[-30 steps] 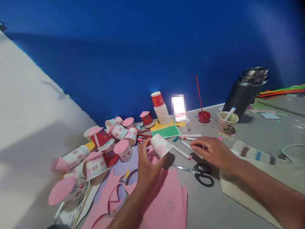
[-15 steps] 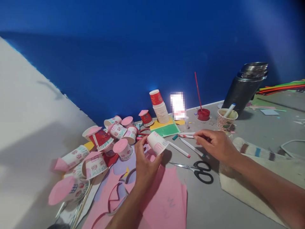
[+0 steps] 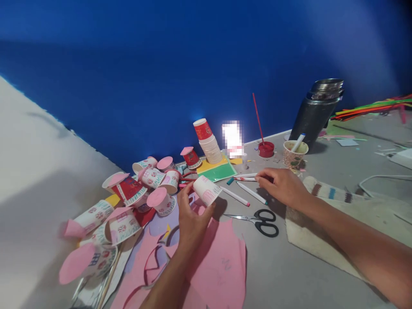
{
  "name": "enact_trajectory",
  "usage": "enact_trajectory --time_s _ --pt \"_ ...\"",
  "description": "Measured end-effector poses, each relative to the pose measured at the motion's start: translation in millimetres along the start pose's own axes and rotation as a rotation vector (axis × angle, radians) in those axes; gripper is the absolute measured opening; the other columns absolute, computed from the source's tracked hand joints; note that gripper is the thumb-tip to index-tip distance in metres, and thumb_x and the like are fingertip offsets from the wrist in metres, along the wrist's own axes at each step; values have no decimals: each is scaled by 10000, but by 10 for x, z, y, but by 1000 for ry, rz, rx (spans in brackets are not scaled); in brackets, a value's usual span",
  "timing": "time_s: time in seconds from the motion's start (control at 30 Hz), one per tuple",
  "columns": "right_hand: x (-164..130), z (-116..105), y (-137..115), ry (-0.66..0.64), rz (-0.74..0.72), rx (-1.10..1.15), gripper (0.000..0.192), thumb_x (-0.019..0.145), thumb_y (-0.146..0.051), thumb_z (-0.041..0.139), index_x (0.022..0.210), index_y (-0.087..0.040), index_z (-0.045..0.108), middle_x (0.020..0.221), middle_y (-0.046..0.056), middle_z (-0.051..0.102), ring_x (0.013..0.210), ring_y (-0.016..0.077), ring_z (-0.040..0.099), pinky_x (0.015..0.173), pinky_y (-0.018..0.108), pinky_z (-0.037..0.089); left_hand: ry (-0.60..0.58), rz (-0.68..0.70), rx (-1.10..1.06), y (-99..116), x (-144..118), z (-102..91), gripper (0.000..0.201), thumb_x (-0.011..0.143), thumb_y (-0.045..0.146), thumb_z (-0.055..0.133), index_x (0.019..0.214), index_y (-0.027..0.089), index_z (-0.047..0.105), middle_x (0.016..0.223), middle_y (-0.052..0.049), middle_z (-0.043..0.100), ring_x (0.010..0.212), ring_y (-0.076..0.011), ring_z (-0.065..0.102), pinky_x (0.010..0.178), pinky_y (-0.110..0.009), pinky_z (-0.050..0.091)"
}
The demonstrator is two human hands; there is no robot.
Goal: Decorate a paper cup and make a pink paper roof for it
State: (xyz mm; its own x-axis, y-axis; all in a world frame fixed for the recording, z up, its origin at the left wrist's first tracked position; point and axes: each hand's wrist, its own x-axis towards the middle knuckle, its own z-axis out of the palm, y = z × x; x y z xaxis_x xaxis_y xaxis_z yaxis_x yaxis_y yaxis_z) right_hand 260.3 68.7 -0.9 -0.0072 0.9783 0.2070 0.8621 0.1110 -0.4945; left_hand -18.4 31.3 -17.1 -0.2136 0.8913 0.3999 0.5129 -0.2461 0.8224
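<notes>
Down low, grey floor [image 3: 289, 274] (blue wall [image 3: 193, 64] behind), left hand [image 3: 190, 219] fingers clamped on paper cup [image 3: 206, 190]

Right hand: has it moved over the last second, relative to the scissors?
Yes. The right hand has moved away from the scissors, toward the blue wall, and its fingertips now touch the markers there.

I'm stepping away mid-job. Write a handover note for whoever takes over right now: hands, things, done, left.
Left hand: holds a small white paper cup with pink drawing tilted above the pink paper sheet.
Right hand: fingertips on the white felt pens lying on the grey floor; none lifted clear.
Nearby: black-handled scissors, a stack of plain paper cups, a red paint pot with brush.
Done: a pile of decorated cups with pink paper lids at the left.
Left: the held cup has no lid.
</notes>
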Motion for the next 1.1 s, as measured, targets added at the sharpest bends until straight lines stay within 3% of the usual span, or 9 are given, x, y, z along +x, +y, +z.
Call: enact_trajectory --time_s 0.37,0.53,0.7,0.9,1.1 --pt "20 -68 -43 -163 98 -198 249 955 -366 592 951 -262 819 914 62 817 858 257 701 619 327 320 -62 -6 14 -33 -15 0 688 748 297 809 1380 276 536 1408 -99 558 1307 -308 553 1109 -506 491" --pt "10 -49 -65 -199 94 -217 243 972 -387 599 963 -271 813 934 47 821 871 245 703 635 320 317 -74 -3 18 24 -28 9 661 750 282 787 1360 247 534 1386 -108 560 1305 -303 558 1083 -470 511" --pt "-5 -29 -86 -227 81 -210 244 977 -395 599 952 -286 816 919 34 823 885 245 712 638 314 322 -114 1 3 11 -24 31 679 727 250 776 1361 248 534 1410 -105 580 1320 -312 555 1160 -522 435" --pt "-19 -2 -86 -234 58 -207 264 981 -393 583 976 -287 825 965 46 828 922 262 723 651 320 350 -221 -62 -177 72 -65 38 731 704 250 780 1386 262 516 1462 -111 577 1378 -314 548 1148 -505 465" --pt "-11 -1 -68 -237 57 -216 275 984 -400 575 980 -285 824 944 46 830 915 267 724 656 326 362 -217 -36 -175 86 -69 27 728 689 201 768 1370 259 519 1450 -103 586 1368 -298 558 1200 -513 408"
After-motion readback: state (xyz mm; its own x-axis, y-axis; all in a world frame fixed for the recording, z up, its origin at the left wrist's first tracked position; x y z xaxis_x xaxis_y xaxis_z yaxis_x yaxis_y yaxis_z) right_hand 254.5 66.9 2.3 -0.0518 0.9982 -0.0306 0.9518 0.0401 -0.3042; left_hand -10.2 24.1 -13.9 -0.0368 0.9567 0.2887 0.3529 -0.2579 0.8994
